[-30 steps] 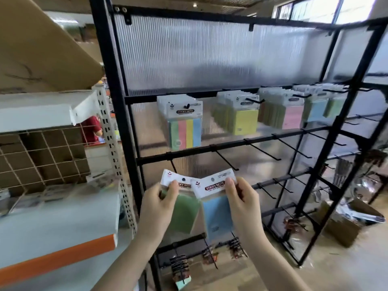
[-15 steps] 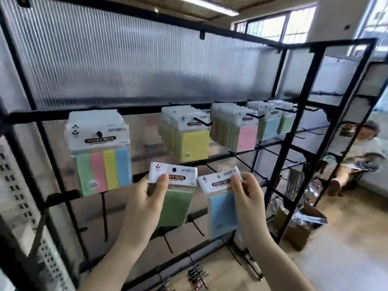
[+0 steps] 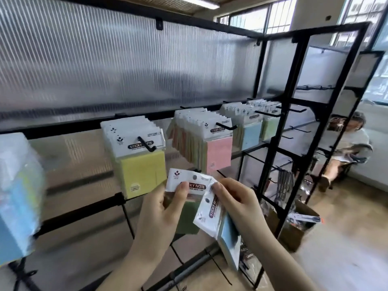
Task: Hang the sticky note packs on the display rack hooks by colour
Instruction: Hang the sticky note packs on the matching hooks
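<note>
My left hand point(image 3: 161, 213) pinches a green sticky note pack point(image 3: 189, 217) by its white header card. Just to the right, my right hand point(image 3: 235, 204) grips a blue pack point(image 3: 227, 229), which is tilted so its header points up and left. Both packs sit below the top row of the black display rack point(image 3: 281, 131). Along that row's hooks hang yellow packs point(image 3: 142, 171), pink packs point(image 3: 218, 154), blue packs point(image 3: 251, 135) and green packs point(image 3: 269, 128). A blurred multicolour stack point(image 3: 16, 196) fills the left edge.
Bare black hooks point(image 3: 298, 130) stick out from the lower bars and the right-hand rack section. A cardboard box point(image 3: 298, 223) with items stands on the floor at the rack's foot. A seated person point(image 3: 348, 148) is behind the rack on the right.
The view has swung right along the rack and closer to it. My hands have come together, and the blue pack has tipped from upright to slanted, overlapping the green one.
</note>
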A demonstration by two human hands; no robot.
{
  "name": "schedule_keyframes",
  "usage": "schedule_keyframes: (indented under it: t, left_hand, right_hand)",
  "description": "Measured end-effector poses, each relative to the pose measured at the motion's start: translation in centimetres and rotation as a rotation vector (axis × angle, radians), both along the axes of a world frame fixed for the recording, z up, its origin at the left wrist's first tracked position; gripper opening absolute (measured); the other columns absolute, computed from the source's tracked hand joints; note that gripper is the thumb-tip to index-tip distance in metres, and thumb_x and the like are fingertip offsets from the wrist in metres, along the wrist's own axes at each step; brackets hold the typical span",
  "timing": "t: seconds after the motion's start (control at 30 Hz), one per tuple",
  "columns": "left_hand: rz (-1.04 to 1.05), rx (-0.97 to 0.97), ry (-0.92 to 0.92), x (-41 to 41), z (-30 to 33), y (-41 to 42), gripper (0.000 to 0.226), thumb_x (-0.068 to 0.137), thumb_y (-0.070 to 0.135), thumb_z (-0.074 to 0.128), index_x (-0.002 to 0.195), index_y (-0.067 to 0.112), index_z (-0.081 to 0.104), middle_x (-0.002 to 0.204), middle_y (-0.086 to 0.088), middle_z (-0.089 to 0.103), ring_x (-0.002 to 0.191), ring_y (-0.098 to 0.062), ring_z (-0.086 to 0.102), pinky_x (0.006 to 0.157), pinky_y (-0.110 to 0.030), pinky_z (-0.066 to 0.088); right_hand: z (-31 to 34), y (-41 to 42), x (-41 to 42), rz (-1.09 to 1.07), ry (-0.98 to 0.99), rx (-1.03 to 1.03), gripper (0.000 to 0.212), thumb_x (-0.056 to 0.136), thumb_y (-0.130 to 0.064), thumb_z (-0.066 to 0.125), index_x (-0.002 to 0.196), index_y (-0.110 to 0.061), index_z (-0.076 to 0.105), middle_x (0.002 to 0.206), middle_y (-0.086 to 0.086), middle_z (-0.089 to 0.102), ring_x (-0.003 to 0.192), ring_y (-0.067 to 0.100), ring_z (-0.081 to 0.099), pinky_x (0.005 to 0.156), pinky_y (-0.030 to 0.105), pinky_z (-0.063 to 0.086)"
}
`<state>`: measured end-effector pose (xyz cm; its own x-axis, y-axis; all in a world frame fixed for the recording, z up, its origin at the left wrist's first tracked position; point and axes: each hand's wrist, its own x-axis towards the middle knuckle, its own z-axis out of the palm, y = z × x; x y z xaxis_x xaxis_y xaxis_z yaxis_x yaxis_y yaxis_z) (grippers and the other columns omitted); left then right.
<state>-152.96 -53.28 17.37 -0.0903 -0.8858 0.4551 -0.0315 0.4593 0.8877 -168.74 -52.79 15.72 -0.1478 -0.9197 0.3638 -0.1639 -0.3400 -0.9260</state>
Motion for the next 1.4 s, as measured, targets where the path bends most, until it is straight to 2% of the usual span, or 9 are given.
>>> schedule_keyframes:
  t: [0.13,0.4,0.5,0.67,0.8,0.9,1.0,1.1,1.4]
  left_hand:
    - [-0.041,0.028,0.026,-3.5,0.3,-0.7,0.022,0.087,0.023,0.053,0.086,0.008,0.069,0.076,0.005,0.074,0.066,-0.003,0.069,0.05,-0.007,0.046]
    - [0.063,-0.001,-0.005,-12.7,0.5,-2.3,0.022,0.085,0.031,0.051,0.086,0.019,0.069,0.08,0.016,0.073,0.075,0.004,0.067,0.062,-0.004,0.043]
    - [0.091,0.045,-0.004,-16.8,0.6,-3.1,0.025,0.084,0.038,0.051,0.087,0.019,0.069,0.081,0.015,0.073,0.076,0.002,0.068,0.063,-0.006,0.045]
    - [0.128,0.139,0.002,-22.2,0.8,-4.4,0.031,0.089,0.049,0.057,0.091,0.021,0.072,0.089,0.005,0.075,0.088,-0.015,0.07,0.086,-0.043,0.053]
    - [0.207,0.163,0.076,-25.1,0.8,-4.9,0.037,0.083,0.057,0.06,0.082,0.022,0.073,0.085,-0.004,0.075,0.085,-0.029,0.07,0.084,-0.056,0.051]
    - [0.34,0.182,0.196,-25.6,0.9,-5.0,0.032,0.07,0.054,0.062,0.068,0.024,0.074,0.073,-0.003,0.074,0.079,-0.032,0.069,0.078,-0.048,0.051]
    - [0.369,0.176,0.274,-25.0,1.1,-5.1,0.041,0.065,0.055,0.067,0.064,0.014,0.066,0.061,0.0,0.07,0.064,-0.024,0.065,0.058,-0.037,0.048]
    - [0.367,0.111,0.213,-24.2,1.8,-5.5,0.054,0.058,0.067,0.073,0.065,0.014,0.067,0.065,-0.001,0.072,0.059,-0.013,0.066,0.055,-0.026,0.048]
    - [0.19,0.02,0.092,-24.5,3.6,-8.5,0.02,0.072,0.038,0.064,0.075,0.02,0.07,0.064,0.003,0.07,0.059,-0.006,0.066,0.052,-0.012,0.044]
  right_hand:
    - [-0.4,-1.1,-3.1,0.039,-0.117,-0.013,0.021,0.082,-0.038,0.062,0.075,-0.019,0.068,0.069,0.006,0.066,0.063,0.018,0.062,0.055,0.024,0.046]
    - [0.1,-4.1,-11.9,0.077,-0.109,-0.092,0.03,0.082,-0.045,0.063,0.079,-0.015,0.066,0.073,0.015,0.064,0.066,0.022,0.06,0.06,0.036,0.044]
    - [0.8,-4.9,-15.8,0.092,-0.113,-0.114,0.024,0.086,-0.038,0.064,0.078,-0.015,0.066,0.07,0.008,0.064,0.064,0.018,0.059,0.058,0.029,0.045]
    - [2.4,-5.2,-21.5,0.133,-0.145,-0.123,0.023,0.082,-0.033,0.06,0.078,-0.011,0.066,0.066,0.0,0.066,0.061,0.012,0.061,0.055,0.02,0.046]
    - [2.9,-6.0,-24.2,0.076,-0.131,-0.149,0.027,0.085,-0.037,0.06,0.073,-0.013,0.064,0.064,0.001,0.062,0.062,0.011,0.057,0.055,0.023,0.042]
    - [3.2,-6.8,-25.4,-0.051,-0.132,-0.215,0.028,0.095,-0.028,0.056,0.074,-0.009,0.06,0.061,-0.002,0.058,0.059,0.003,0.05,0.055,0.019,0.038]
    - [4.0,-7.5,-25.7,-0.12,-0.121,-0.276,0.025,0.098,-0.021,0.05,0.075,-0.013,0.055,0.057,-0.015,0.054,0.053,-0.003,0.045,0.051,0.011,0.035]
    - [4.8,-8.8,-25.1,-0.14,-0.074,-0.293,0.024,0.097,-0.027,0.05,0.077,-0.016,0.055,0.058,-0.012,0.052,0.054,-0.001,0.044,0.052,0.013,0.035]
    - [6.0,-12.5,-23.0,-0.149,-0.106,-0.315,0.019,0.096,-0.026,0.052,0.08,-0.018,0.057,0.071,-0.001,0.06,0.063,0.003,0.051,0.058,0.015,0.04]
